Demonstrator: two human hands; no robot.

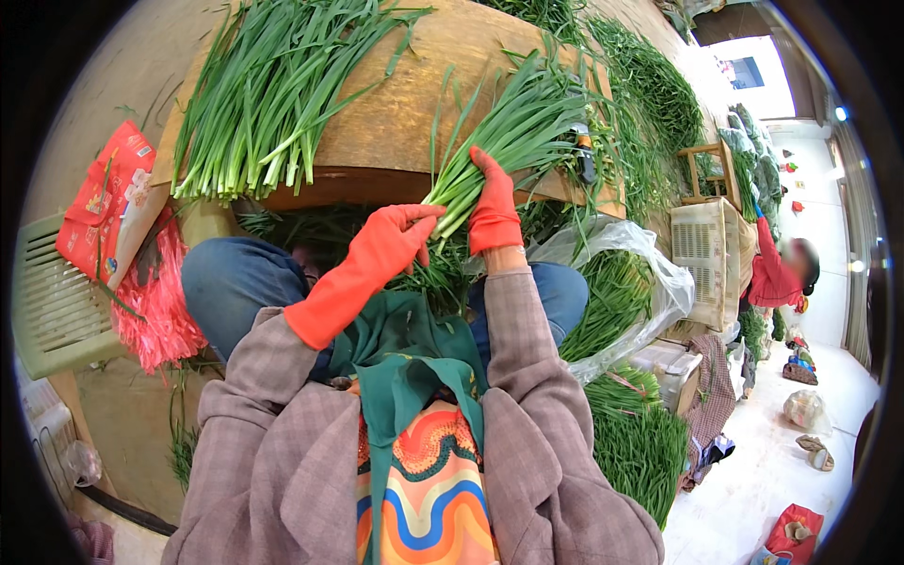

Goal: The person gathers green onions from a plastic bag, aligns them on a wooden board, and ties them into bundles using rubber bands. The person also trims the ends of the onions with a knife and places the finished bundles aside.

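My right hand [492, 198], in a red rubber glove, grips a bunch of garlic chives [519, 123] near its pale stem ends. The leaves fan away over the right side of a wooden table [395, 92]. My left hand [399, 236], gloved the same way, has its thumb and fingertips at the cut ends of that bunch. Whether it pinches a stalk cannot be made out. A large pile of garlic chives [275, 106] lies on the table's left, stems towards me. Beside the held bunch is a tool with a black and orange handle [585, 161], partly under leaves.
Loose greens [650, 99] cover the floor beyond the table. At my right are a clear plastic bag [667, 272], bundled chives [635, 452] and a white crate [699, 265]. A green plastic stool [63, 311] holds a red bag [106, 201] and pink ties [159, 304]. Another person [773, 272] works farther right.
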